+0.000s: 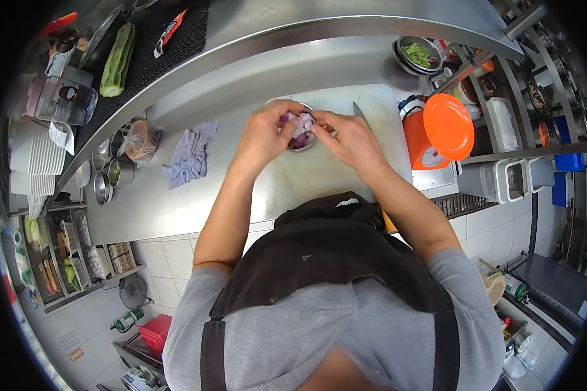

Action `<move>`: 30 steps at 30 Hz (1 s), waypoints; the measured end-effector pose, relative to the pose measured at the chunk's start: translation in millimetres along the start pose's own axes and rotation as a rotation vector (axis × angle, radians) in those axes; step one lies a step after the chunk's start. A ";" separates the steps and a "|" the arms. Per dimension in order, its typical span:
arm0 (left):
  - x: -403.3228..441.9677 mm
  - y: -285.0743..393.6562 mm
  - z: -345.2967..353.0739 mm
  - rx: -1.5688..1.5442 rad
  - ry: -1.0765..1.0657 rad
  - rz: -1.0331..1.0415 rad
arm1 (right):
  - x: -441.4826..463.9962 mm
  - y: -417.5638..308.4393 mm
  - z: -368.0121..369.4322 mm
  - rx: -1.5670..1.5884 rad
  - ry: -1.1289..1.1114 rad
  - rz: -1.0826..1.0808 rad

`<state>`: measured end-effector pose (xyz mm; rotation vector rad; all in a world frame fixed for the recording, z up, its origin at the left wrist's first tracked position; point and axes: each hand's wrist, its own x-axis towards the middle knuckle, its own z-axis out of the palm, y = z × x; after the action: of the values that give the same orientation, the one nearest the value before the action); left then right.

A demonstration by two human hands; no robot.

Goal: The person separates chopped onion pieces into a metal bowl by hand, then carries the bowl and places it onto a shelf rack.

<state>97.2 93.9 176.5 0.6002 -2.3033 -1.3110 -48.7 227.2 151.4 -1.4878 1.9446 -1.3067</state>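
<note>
A small metal bowl with pieces of red onion sits at the upper left of the white cutting board. My left hand is at the bowl's left side, its fingers curled at the onion pieces. On the right side, my right hand has its fingers bent together at the bowl's rim; what lies between them is too small to make out. Just beyond my right hand a knife rests on the board, partly hidden by the hand.
A crumpled cloth lies left of the board, with metal bowls and a bagged container farther left. At right stands an orange container with a round orange lid. A raised steel shelf crosses the far side.
</note>
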 end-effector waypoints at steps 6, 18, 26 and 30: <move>10.4 -49.4 -20.3 0.334 -0.036 -0.093 | -12.5 19.3 1.3 -0.040 -0.101 0.027; 52.2 -86.0 13.8 0.928 -0.600 -0.315 | -72.8 41.6 -13.5 0.005 -0.120 0.247; 55.2 -107.6 48.5 0.986 -0.766 -0.265 | -83.6 41.4 -7.2 0.039 -0.117 0.276; 68.5 -91.2 22.4 0.546 -0.684 -0.560 | -95.0 53.9 -7.1 0.010 -0.121 0.303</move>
<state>43.3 29.2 96.4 1.1878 -3.2704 -1.2267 -48.1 316.3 87.7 -1.1798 1.9870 -1.0680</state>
